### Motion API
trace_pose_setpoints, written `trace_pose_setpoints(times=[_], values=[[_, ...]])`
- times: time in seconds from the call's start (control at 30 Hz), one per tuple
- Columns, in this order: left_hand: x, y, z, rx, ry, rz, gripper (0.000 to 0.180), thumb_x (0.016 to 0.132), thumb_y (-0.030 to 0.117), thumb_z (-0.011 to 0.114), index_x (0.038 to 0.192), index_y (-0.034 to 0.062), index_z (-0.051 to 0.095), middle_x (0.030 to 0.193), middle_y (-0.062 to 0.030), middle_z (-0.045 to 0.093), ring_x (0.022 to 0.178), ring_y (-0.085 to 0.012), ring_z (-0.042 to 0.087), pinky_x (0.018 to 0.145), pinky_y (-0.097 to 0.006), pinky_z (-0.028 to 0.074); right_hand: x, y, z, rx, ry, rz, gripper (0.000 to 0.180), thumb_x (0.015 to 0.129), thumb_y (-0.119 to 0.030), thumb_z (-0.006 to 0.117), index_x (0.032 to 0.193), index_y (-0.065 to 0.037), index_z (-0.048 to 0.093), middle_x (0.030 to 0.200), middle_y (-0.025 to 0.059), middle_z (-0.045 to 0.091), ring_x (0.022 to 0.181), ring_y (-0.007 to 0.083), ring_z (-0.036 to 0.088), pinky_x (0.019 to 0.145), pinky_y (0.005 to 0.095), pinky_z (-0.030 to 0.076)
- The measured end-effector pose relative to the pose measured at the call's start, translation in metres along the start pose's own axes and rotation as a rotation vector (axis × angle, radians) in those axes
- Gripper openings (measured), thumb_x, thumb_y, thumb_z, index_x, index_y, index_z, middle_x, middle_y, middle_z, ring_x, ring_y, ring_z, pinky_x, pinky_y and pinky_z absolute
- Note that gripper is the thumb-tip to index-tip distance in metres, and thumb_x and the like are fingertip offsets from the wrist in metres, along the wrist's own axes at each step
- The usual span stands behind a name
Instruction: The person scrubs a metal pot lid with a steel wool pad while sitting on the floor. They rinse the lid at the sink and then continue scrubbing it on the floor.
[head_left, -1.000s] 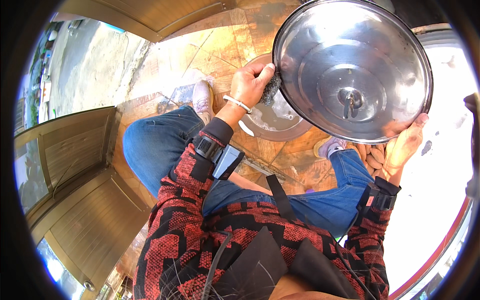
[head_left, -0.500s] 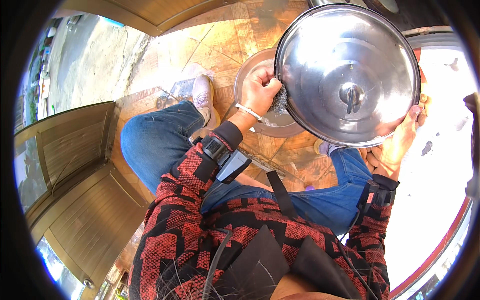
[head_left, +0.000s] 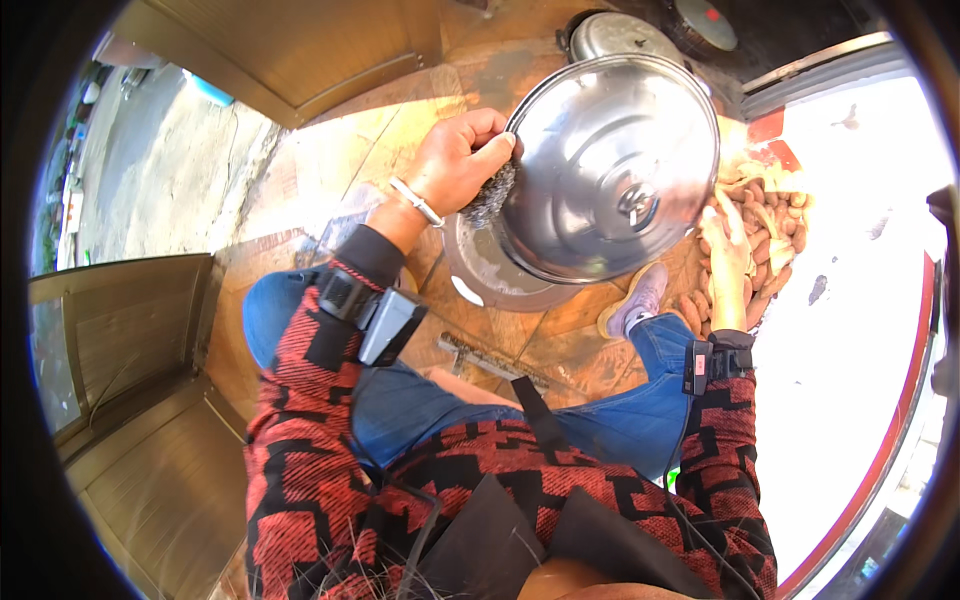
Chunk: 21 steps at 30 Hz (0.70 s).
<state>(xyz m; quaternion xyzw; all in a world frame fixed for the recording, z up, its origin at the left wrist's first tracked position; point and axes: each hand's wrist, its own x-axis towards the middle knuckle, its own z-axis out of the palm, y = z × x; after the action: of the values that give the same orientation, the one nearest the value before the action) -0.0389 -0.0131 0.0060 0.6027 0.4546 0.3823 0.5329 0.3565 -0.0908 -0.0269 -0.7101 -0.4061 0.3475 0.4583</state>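
A large shiny metal pot lid (head_left: 590, 130) with a small loop handle is tilted in front of me. My left hand (head_left: 450, 165) is closed around a grey steel wool scrubber (head_left: 490, 195), with the thumb and scrubber against the lid's left rim. At the opposite rim my right hand (head_left: 728, 250) grips the lid, its fingers partly washed out by glare. Beneath the lid stands a round brownish basin (head_left: 470, 265) that looks to hold water; the lid hides much of it.
Reddish-brown sweet potato-like roots (head_left: 770, 240) lie heaped beside my right hand. A lidded metal pot (head_left: 620, 38) stands behind the lid. Brown panelled doors (head_left: 130, 330) are on the left. A narrow bar (head_left: 490, 360) lies on the tiled floor between my legs.
The lid has come down and left and tilted differently, still between both hands. My left hand has shifted left with the scrubber. The root pile now shows more on the right.
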Motion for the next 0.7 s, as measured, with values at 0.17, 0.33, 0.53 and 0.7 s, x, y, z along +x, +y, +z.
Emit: trace_pose_setpoints(times=[0.17, 0.33, 0.53, 0.7], values=[[0.008, 0.032, -0.001, 0.216, -0.170, 0.086, 0.018, 0.094, 0.015, 0.060, 0.094, -0.0010, 0.068, 0.076, -0.0017, 0.064, 0.072, -0.0077, 0.057, 0.066, -0.026, 0.048, -0.007, -0.107, 0.038, -0.564, -0.007, -0.768, 0.058, 0.082, -0.032, 0.075, 0.133, -0.006, 0.060, 0.133, 0.0161, 0.060, 0.130, 0.0323, 0.051, 0.113, 0.0438, 0.033], [0.021, 0.019, 0.025, 0.242, -0.303, -0.012, 0.021, 0.095, 0.016, 0.060, 0.105, 0.0000, 0.070, 0.083, -0.0057, 0.069, 0.076, -0.0109, 0.061, 0.071, -0.028, 0.051, -0.015, -0.118, 0.098, -0.701, -0.291, -0.751, 0.038, 0.081, -0.030, 0.072, 0.111, -0.007, 0.072, 0.111, 0.0080, 0.072, 0.111, 0.0268, 0.063, 0.109, 0.0431, 0.038], [0.036, 0.000, 0.040, 0.249, -0.325, -0.009, 0.021, 0.094, 0.016, 0.064, 0.104, -0.0008, 0.071, 0.086, -0.0094, 0.072, 0.077, -0.0141, 0.065, 0.072, -0.029, 0.052, 0.010, -0.073, 0.104, -0.261, -0.442, -0.098, 0.034, 0.078, -0.036, 0.080, 0.084, -0.002, 0.074, 0.072, 0.0074, 0.068, 0.067, 0.0108, 0.063, 0.067, 0.0272, 0.050], [0.032, -0.006, 0.050, 0.284, -0.293, 0.005, 0.021, 0.093, 0.016, 0.065, 0.103, -0.0016, 0.070, 0.086, -0.0123, 0.072, 0.075, -0.0183, 0.066, 0.072, -0.030, 0.053, 0.012, -0.051, 0.113, -0.330, -0.275, -0.446, 0.041, 0.075, -0.043, 0.083, 0.079, -0.004, 0.074, 0.085, 0.0088, 0.070, 0.084, 0.0177, 0.066, 0.078, 0.0324, 0.050]])
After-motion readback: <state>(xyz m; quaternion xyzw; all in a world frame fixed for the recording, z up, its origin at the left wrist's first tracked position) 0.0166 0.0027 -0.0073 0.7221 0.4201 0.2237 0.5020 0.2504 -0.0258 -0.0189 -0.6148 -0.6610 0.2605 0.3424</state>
